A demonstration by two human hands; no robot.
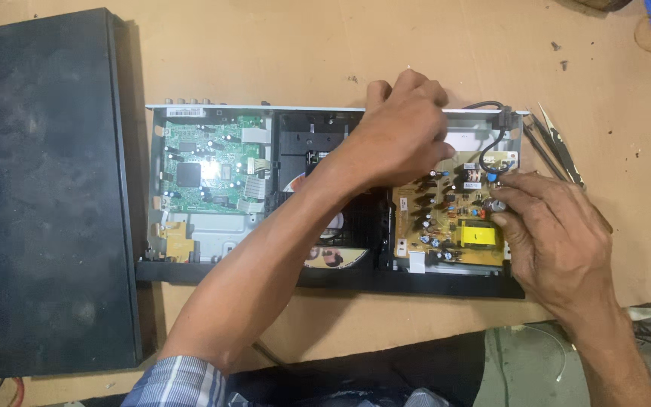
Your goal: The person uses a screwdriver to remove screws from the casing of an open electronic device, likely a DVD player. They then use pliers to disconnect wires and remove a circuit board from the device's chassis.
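An opened disc player (197, 226) lies on a cardboard-covered table, its metal chassis bare. A green circuit board (209, 162) sits in its left part, a black disc drive (310, 139) with a disc (337, 258) in the middle, and a tan power board (453, 218) with a yellow transformer (478, 234) on the right. My left hand (404, 132) reaches across the drive, fingers curled at the power board's far edge. My right hand (555, 230) rests on the board's right side, fingertips pinching a small capacitor-like part (496, 203).
The player's black top cover (50, 188) lies to the left. Tweezers and thin tools (559, 143) lie right of the chassis. A black power cable (491, 124) enters at the back right. A few small screws (559, 56) lie on the cardboard (303, 53).
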